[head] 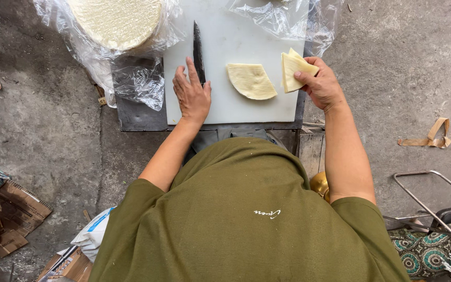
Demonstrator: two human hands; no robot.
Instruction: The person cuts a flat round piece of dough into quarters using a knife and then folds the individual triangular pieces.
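Mid-cutting, the right hand (pixel 323 86) pinches stacked wedges (pixel 294 69) at three o'clock while the left hand (pixel 191 94) rests flat by the knife (pixel 198 52), which likely needs gripping next.

A white cutting board (pixel 236 99) is lying on a dark worktop (pixel 137 117), which is standing on a grey concrete floor (pixel 43 130). On the board, a dark knife (pixel 198 49) is lying lengthwise at the left, and a stack of pale quarter-round sheets (pixel 251 81) is sitting just right of the middle. At the far left, a round stack of pale sheets (pixel 117 21) in clear plastic wrap (pixel 141 81) is overhanging the worktop. Crumpled clear plastic (pixel 280 18) is lying at the board's far right edge.
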